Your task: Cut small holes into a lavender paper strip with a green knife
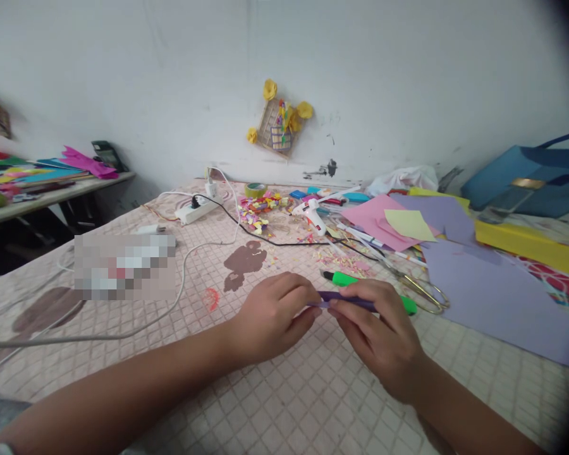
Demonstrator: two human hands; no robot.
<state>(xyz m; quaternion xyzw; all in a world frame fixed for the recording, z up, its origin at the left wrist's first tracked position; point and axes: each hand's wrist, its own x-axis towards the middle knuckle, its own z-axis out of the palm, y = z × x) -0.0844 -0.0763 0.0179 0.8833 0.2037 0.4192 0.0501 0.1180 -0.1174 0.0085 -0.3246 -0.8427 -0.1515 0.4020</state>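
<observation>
Both hands meet over the middle of the tiled-pattern table. Between them is a thin purple strip [330, 295], partly hidden by the fingers. My left hand [277, 313] pinches its left end, with the fingers curled. My right hand [382, 328] grips it farther right, thumb and fingers closed around it; a darker purple length runs under those fingers. Just behind my right hand lies a green marker [344, 279] with a black tip. Gold-handled scissors [420, 287] rest to the right of that hand.
A white glue gun [312, 216], paper scraps [260, 208] and tape [255, 189] sit at the back. Purple sheets [493, 284] and pink paper [374, 218] spread right, near a blue bag [526, 177]. A power strip [199, 208] and cables [183, 278] occupy the left.
</observation>
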